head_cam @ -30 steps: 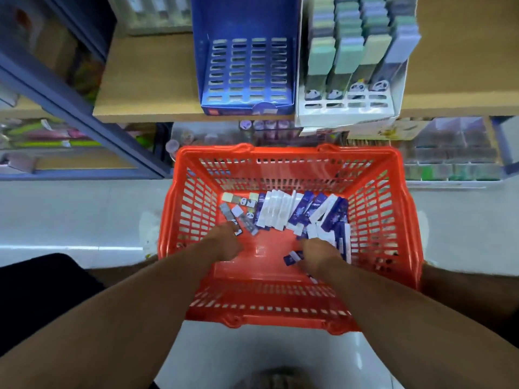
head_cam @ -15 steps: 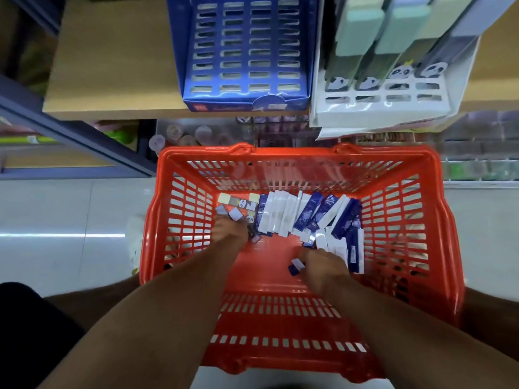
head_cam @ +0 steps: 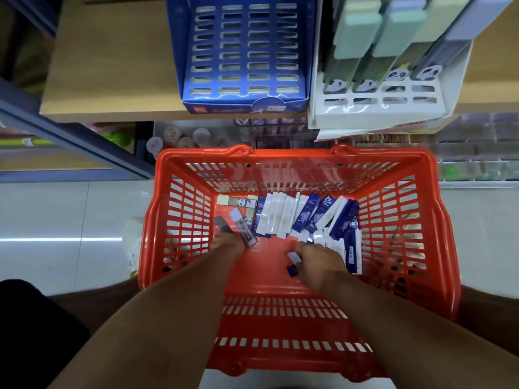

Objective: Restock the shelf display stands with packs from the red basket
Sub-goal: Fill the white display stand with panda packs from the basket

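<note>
The red basket (head_cam: pixel 421 220) stands on the floor below the shelf. A row of blue-and-white packs (head_cam: pixel 306 217) lies along its far side, with a few panda packs (head_cam: pixel 241 203) at the left. My left hand (head_cam: pixel 229 245) is down in the basket and holds slim grey packs (head_cam: pixel 241 227) that stick out past its fingers. My right hand (head_cam: pixel 320 262) grips a small blue-and-white pack (head_cam: pixel 293 262) beside the pile. On the shelf stand a blue display stand (head_cam: pixel 244 51) with bare slots and a white display stand (head_cam: pixel 379 99) holding pastel panda packs.
The wooden shelf (head_cam: pixel 112 66) runs across the top, its front edge just above the basket's far rim. A lower shelf with small jars (head_cam: pixel 179 137) and boxes lies behind the basket. White tiled floor (head_cam: pixel 56 220) spreads left and right. A grey shelf frame (head_cam: pixel 70 136) slants at left.
The view has closed in on the basket and shelf. My left hand has drawn grey packs out of the pile. My right hand has stayed by the blue packs with one in its grip.
</note>
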Demonstrator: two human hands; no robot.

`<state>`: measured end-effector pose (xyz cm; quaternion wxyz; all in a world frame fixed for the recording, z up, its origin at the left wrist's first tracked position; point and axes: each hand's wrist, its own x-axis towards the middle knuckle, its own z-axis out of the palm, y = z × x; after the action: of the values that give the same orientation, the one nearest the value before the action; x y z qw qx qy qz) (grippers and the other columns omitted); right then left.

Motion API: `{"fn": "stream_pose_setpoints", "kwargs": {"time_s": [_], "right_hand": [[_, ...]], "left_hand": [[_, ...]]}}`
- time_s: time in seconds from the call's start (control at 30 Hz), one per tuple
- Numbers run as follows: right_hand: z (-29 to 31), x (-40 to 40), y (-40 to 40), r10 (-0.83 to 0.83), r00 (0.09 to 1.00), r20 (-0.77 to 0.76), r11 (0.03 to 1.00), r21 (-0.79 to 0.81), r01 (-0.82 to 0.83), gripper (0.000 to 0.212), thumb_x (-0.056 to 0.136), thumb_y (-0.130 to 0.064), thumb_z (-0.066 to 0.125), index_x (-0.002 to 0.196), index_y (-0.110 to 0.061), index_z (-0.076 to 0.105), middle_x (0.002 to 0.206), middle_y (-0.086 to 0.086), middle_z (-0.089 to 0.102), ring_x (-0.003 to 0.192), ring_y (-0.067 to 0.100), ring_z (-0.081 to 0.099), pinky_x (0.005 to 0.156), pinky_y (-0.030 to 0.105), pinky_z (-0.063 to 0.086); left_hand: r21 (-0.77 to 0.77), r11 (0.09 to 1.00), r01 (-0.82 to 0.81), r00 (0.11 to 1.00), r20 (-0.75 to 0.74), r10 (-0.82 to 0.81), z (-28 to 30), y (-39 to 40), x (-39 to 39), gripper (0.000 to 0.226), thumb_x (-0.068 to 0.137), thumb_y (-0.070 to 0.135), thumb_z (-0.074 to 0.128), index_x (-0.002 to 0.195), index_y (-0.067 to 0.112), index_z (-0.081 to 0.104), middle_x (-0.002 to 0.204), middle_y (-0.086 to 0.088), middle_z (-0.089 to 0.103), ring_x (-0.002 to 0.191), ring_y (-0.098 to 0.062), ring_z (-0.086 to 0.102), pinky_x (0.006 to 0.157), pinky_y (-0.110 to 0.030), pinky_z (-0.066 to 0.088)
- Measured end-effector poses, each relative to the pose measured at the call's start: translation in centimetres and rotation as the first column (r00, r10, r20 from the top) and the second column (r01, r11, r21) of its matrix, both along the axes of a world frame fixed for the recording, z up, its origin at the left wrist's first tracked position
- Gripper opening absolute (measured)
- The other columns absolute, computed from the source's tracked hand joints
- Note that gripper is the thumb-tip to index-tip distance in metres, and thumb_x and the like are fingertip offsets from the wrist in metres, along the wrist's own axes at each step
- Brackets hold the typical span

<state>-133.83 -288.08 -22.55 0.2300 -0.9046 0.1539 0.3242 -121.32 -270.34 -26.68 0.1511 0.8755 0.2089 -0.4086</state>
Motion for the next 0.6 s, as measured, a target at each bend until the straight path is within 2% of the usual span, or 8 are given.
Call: {"fn": "stream_pose_setpoints", "kwargs": {"time_s": [0.07, 0.17, 0.23, 0.3, 0.37, 0.5, 0.6], "right_hand": [[1.3, 0.6, -0.1, 0.028, 1.0, -0.011, 0.999, 0.033, -0.028, 0.023, 0.1, -0.03, 0.049, 0.122, -0.023, 0.049, 0.108, 0.004, 0.064, 0.1, 0.027, 0.062, 0.076, 0.035, 0.045], [4.1, 1.7, -0.2, 0.09, 0.996, -0.019, 0.994, 0.056, -0.089, 0.045, 0.088, -0.011, 0.055, 0.13, -0.025, 0.047, 0.117, 0.003, 0.064, 0.105, 0.026, 0.061, 0.084, 0.037, 0.05], [6.0, 2.5, -0.3, 0.181, 0.983, -0.005, 0.983, 0.044, -0.181, 0.044, 0.088, -0.01, 0.055, 0.128, -0.027, 0.052, 0.12, 0.003, 0.064, 0.106, 0.025, 0.061, 0.086, 0.038, 0.052], [8.5, 3.2, -0.5, 0.308, 0.951, 0.006, 0.951, 0.024, -0.308, 0.042, 0.093, -0.011, 0.052, 0.132, -0.025, 0.051, 0.122, 0.006, 0.063, 0.108, 0.028, 0.06, 0.085, 0.036, 0.051], [11.8, 4.3, -0.6, 0.425, 0.905, 0.011, 0.905, 0.01, -0.425, 0.04, 0.097, -0.015, 0.049, 0.137, -0.024, 0.05, 0.124, 0.01, 0.061, 0.112, 0.031, 0.058, 0.079, 0.033, 0.045], [19.7, 6.3, -1.4, 0.501, 0.862, 0.075, 0.866, -0.042, -0.499, 0.041, 0.096, -0.018, 0.054, 0.135, -0.028, 0.052, 0.119, 0.005, 0.062, 0.109, 0.028, 0.058, 0.079, 0.032, 0.047], [26.6, 7.5, -3.3, 0.497, 0.847, 0.189, 0.868, -0.11, -0.485, 0.022, 0.094, -0.021, 0.054, 0.115, -0.029, 0.056, 0.094, -0.004, 0.057, 0.093, 0.023, 0.057, 0.071, 0.03, 0.04]], "left_hand": [[-0.035, 0.999, -0.001, 1.0, 0.024, 0.002, 1.2, 0.4, -0.7, 0.041, 0.103, 0.04, 0.05, 0.125, 0.007, 0.06, 0.122, -0.014, 0.065, 0.107, -0.028, 0.064, 0.091, -0.038, 0.055], [-0.076, 0.993, 0.092, 0.986, 0.149, -0.08, 5.1, 1.2, -1.5, 0.038, 0.103, 0.036, 0.052, 0.127, 0.007, 0.06, 0.12, -0.014, 0.066, 0.1, -0.026, 0.063, 0.072, -0.028, 0.046], [-0.145, 0.976, 0.166, 0.952, 0.282, -0.12, 8.0, 1.7, -1.8, 0.031, 0.101, 0.037, 0.055, 0.12, 0.013, 0.062, 0.111, -0.011, 0.068, 0.099, -0.026, 0.063, 0.075, -0.03, 0.046], [-0.213, 0.943, 0.254, 0.909, 0.384, -0.158, 11.1, 2.1, -1.5, 0.018, 0.096, 0.04, 0.062, 0.093, 0.022, 0.063, 0.088, -0.004, 0.067, 0.086, -0.025, 0.063, 0.076, -0.033, 0.05], [-0.273, 0.913, 0.304, 0.876, 0.456, -0.156, 14.5, 2.0, -0.5, 0.034, 0.091, 0.038, 0.07, 0.068, 0.022, 0.052, 0.065, 0.003, 0.057, 0.07, -0.022, 0.058, 0.065, -0.031, 0.047], [-0.382, 0.814, 0.437, 0.796, 0.586, -0.152, 22.5, 0.4, 2.5, 0.037, 0.088, 0.028, 0.076, 0.064, 0.019, 0.05, 0.057, 0.007, 0.05, 0.055, -0.01, 0.045, 0.053, -0.019, 0.036], [-0.41, 0.732, 0.544, 0.747, 0.635, -0.199, 28.2, -1.9, 5.0, 0.031, 0.088, 0.025, 0.077, 0.075, 0.006, 0.056, 0.062, -0.002, 0.053, 0.056, -0.013, 0.046, 0.059, -0.027, 0.04]]}}
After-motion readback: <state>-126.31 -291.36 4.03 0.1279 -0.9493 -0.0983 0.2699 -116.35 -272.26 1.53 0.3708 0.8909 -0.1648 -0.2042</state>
